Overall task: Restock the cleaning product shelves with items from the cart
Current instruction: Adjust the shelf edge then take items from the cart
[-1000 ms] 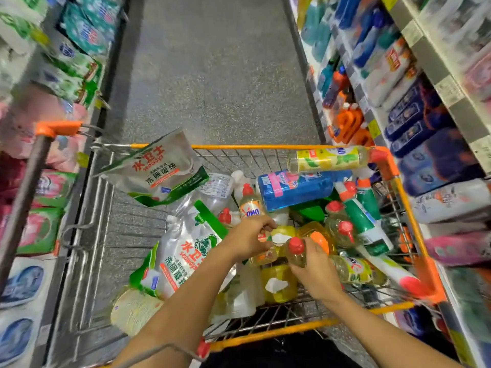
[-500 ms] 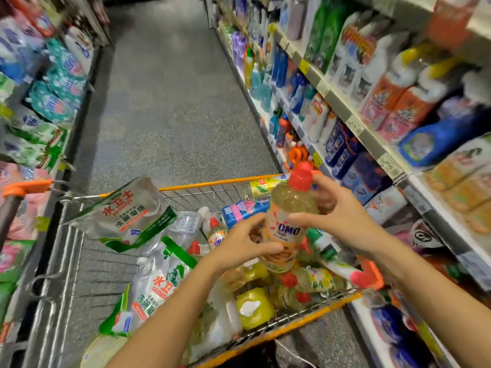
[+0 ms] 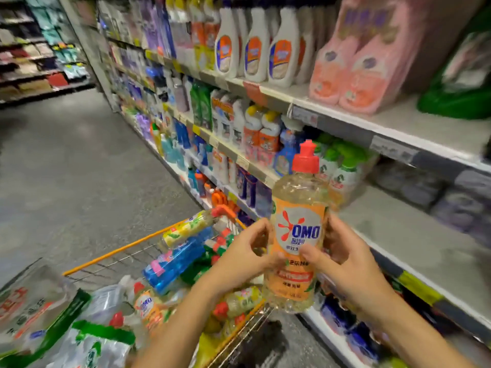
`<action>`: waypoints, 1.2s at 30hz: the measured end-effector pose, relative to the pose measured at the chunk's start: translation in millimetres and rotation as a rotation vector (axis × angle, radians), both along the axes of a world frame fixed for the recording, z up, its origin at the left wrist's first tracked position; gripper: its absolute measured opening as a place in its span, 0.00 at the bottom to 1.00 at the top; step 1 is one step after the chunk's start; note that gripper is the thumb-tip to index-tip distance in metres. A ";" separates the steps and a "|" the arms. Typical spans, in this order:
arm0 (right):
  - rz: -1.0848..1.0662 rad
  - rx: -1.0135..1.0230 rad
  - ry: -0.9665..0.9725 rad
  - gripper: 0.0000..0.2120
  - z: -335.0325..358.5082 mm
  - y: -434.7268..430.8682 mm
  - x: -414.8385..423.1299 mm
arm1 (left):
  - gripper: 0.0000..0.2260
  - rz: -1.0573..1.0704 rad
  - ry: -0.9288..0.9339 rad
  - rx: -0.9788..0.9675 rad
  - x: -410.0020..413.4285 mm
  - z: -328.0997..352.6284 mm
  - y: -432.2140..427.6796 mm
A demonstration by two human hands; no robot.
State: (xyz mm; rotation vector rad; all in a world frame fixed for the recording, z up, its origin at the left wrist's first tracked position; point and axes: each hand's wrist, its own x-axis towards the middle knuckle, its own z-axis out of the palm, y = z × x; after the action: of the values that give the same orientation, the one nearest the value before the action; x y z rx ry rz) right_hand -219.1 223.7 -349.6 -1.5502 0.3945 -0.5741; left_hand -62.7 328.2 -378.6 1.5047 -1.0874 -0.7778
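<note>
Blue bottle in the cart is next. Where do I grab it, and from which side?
Grip the blue bottle round its middle, from above. It lies on its side atop the pile, body exposed, a yellow bottle close along its far side, so a top grasp across its width looks clearest. The left hand and right hand both hold the OMO bottle.

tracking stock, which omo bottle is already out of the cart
The raised OMO bottle, held upright between the left hand and right hand. The second OMO bottle sits down inside the cart.

Grey speckled floor (image 3: 79, 168) runs down an aisle toward distant shelving (image 3: 32, 62).
</note>
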 end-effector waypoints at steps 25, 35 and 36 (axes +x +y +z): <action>-1.178 -0.458 -0.351 0.20 111.1 -119.4 -331.6 | 0.26 -0.445 -0.204 -0.414 -278.0 96.7 -315.7; -1.007 -0.377 -0.066 0.27 99.7 -243.5 -343.1 | 0.36 -0.497 -0.166 -0.233 -289.7 90.5 -381.8; -1.004 -0.352 -0.060 0.28 96.6 -249.6 -343.8 | 0.37 -0.519 -0.163 -0.226 -289.1 89.2 -382.4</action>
State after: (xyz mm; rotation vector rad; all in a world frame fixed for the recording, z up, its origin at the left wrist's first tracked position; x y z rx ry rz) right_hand -562.9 -25.9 -253.0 -1.5900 1.0862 -1.5207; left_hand -351.8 -54.2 -289.4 1.1166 -1.6668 -0.8551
